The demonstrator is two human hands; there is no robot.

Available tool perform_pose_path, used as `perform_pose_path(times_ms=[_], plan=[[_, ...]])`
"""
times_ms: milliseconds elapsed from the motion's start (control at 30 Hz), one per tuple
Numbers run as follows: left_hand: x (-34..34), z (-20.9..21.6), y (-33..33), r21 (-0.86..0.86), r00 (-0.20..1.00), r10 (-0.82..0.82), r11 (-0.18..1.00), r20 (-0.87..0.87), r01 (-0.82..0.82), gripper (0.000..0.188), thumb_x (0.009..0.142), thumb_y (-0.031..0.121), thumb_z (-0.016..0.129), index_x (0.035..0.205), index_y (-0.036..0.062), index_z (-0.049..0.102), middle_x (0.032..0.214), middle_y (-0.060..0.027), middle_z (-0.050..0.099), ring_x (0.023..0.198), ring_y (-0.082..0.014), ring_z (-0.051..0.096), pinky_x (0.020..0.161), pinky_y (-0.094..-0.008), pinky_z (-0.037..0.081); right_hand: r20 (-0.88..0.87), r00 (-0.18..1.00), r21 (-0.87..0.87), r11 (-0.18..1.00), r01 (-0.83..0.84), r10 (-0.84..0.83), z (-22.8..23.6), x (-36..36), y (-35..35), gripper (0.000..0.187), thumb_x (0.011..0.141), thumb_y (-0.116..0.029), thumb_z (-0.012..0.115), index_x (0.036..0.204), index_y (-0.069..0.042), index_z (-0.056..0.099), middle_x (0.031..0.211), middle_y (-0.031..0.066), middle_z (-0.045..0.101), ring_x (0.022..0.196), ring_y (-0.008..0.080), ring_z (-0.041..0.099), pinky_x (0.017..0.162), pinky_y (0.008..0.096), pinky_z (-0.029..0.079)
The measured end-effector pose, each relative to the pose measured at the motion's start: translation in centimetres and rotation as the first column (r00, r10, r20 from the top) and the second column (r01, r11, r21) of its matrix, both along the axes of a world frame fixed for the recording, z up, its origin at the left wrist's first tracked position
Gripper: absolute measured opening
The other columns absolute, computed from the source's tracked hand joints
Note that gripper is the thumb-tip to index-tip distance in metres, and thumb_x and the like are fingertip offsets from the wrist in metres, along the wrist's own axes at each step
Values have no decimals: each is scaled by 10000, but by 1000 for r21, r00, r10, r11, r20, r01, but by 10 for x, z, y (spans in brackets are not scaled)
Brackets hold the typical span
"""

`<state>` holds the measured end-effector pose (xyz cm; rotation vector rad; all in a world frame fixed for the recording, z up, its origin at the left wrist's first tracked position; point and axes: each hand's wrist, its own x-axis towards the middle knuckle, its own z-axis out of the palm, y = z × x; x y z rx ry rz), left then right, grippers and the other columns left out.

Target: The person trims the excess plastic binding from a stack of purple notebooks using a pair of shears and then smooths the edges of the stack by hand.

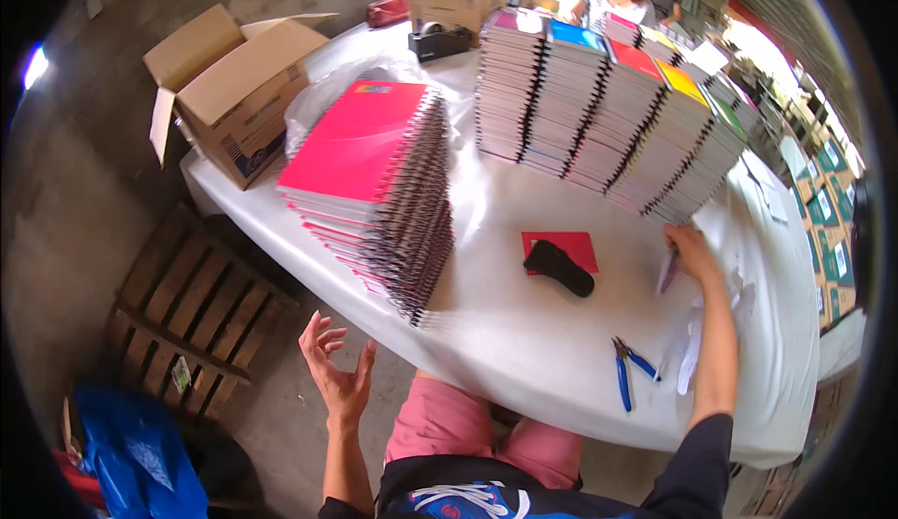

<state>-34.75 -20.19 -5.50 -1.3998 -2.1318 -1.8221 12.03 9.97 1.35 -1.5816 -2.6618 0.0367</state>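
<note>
Possibly, red stack is risking toppling if bumped.
Left hand is hovering half-spread, empty; right hand is pinching a purplish thing.

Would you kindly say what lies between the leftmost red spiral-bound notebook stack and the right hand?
In the head view, a black oblong object partly covers a flat red rectangle.

Left hand spread, right hand holding slim purplish object, stacked spiral notebooks
</note>
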Motion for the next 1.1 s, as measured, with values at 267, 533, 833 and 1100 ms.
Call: perform_pose_path(times_ms=[267,533,833,1100], plan=[[-22,60,33,402,993,-96,914,70,60,728,794,231,668,1370,35,269,1247,-137,426,1103,-219,469,894,-332,375,-353,734,578,753,-317,580,180,-170,-79,212,714,29,488,911,-48,488,735,85,481,689,280,435,674,356,367],[-14,152,90,529,967,-254,825,32,199,786,872,502,488,1423,37,174,1364,-197,358,1260,-271,356,1037,-394,242,253,572,365,470,-804,781,257,-396,-119,205,733,4,472,877,-87,588,881,106,577,927,267,535,939,401,332],[-20,155,106,620,888,-457,710,47,333,503,944,215,437,1380,14,284,1332,-202,415,1217,-227,415,1038,-342,272,-326,390,344,492,-800,861,214,-395,-87,462,790,-38,491,1244,-115,458,1205,63,537,1149,180,477,1008,395,297],[-20,155,114,592,917,-399,743,14,314,422,987,269,311,1285,-15,403,1293,-181,468,1179,-205,457,1026,-337,312,-944,240,69,846,-529,227,160,-383,-49,459,926,-411,460,1225,-63,479,880,112,661,925,184,608,849,298,439]])
